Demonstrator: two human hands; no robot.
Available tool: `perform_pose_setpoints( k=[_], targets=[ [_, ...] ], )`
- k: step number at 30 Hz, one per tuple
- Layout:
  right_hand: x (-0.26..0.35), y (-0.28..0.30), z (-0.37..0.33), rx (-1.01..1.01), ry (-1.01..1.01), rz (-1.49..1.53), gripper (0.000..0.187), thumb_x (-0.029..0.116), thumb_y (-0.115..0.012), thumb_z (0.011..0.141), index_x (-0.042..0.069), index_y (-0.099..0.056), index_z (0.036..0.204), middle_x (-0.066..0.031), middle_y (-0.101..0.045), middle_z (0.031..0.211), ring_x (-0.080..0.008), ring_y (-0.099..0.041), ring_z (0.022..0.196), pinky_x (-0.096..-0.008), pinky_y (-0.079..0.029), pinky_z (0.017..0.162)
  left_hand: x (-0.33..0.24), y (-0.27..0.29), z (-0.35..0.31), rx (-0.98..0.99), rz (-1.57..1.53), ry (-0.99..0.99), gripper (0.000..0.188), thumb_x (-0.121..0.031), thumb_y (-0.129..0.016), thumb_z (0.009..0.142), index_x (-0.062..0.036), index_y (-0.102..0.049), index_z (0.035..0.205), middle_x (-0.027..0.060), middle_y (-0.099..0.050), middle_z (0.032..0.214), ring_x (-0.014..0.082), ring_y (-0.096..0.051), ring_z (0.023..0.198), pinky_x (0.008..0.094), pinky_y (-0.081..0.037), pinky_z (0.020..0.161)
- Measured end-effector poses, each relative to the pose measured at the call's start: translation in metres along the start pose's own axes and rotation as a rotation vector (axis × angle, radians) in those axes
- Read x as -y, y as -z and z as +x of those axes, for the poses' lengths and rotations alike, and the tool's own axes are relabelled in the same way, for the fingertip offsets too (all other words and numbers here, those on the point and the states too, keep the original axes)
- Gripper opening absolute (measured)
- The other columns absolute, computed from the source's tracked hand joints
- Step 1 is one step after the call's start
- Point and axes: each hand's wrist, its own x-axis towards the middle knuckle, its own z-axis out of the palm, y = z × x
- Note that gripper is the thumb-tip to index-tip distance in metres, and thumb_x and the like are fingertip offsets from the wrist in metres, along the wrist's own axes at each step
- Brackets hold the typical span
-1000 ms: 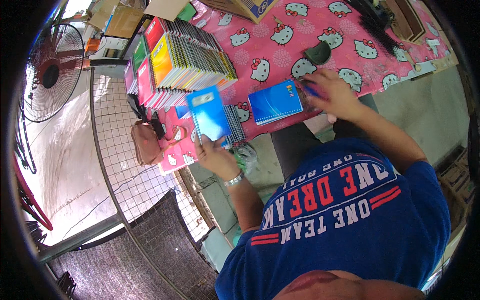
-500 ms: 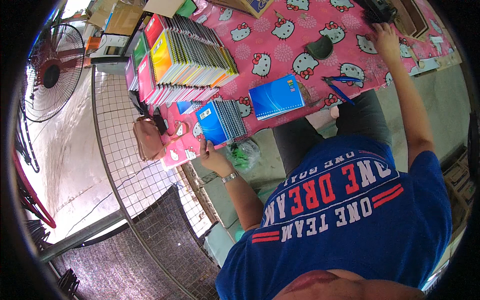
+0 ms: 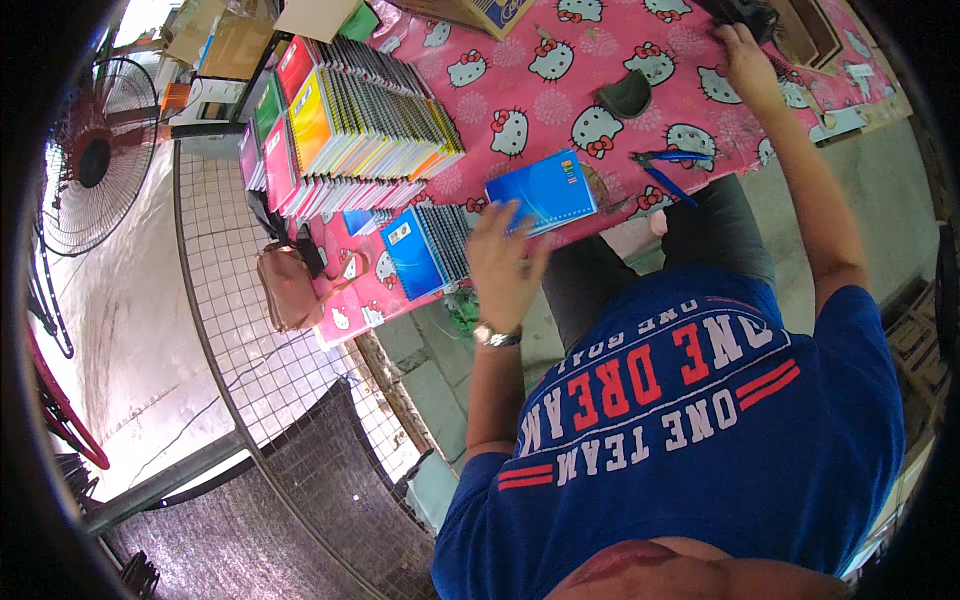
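My left hand (image 3: 508,262), with a watch on its wrist, is over the near left corner of a blue spiral notebook (image 3: 548,190), its fingers apart. To its left stands a row of blue spiral notebooks (image 3: 415,252) near the table's front edge. At the far right my right hand (image 3: 750,65) reaches to a dark bristly bundle (image 3: 738,14); its fingers are bent together there, and their tips are partly lost against the dark. Between the hands lie blue-handled pliers (image 3: 672,172) and a dark green curved piece (image 3: 626,96).
Tall stacks of red, yellow, pink and green spiral notebooks (image 3: 360,120) fill the table's left part. A brown bag (image 3: 290,285) hangs at the left corner. A cardboard box (image 3: 470,12) and a wooden tray (image 3: 808,35) stand at the back. A fan (image 3: 95,160) is far left.
My left hand has left the row of blue notebooks and moved right to the single notebook. My right hand has shifted slightly left and away, further along the dark bundle.
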Motion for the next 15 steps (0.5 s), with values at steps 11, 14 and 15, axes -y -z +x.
perform_pose_setpoints(
  k=[11,14,15],
  targets=[
    [0.155,0.069,-0.026,0.342,0.162,0.755,0.03,0.014,-0.054,0.096,0.006,-0.059,0.124,-0.0171,-0.06,0.1,-0.0332,-0.061,0.096,-0.0386,-0.048,0.083,0.001,-0.002,0.017,0.334,-0.085,-0.134,0.024,-0.012,-0.063,0.085,-0.0064,-0.063,0.109,0.0092,-0.065,0.108,0.029,-0.062,0.096,0.0393,-0.05,0.082],
    [0.198,0.07,-0.047,0.306,0.051,1.057,0.034,0.02,-0.052,0.098,0.005,-0.056,0.128,-0.0212,-0.062,0.107,-0.0395,-0.06,0.098,-0.0402,-0.048,0.086,-0.001,0.004,0.033,0.28,-0.011,-0.019,0.025,-0.011,-0.059,0.087,-0.0057,-0.061,0.111,0.0124,-0.063,0.107,0.0319,-0.06,0.098,0.0432,-0.046,0.086],
    [0.213,0.074,-0.056,0.303,0.05,1.056,0.034,0.02,-0.052,0.098,0.005,-0.056,0.128,-0.0212,-0.062,0.107,-0.0395,-0.06,0.098,-0.0402,-0.048,0.086,-0.001,0.001,0.04,0.211,0.075,0.035,0.025,-0.011,-0.057,0.088,-0.0051,-0.059,0.112,0.014,-0.062,0.106,0.0332,-0.058,0.099,0.0452,-0.043,0.089]
  ],
)
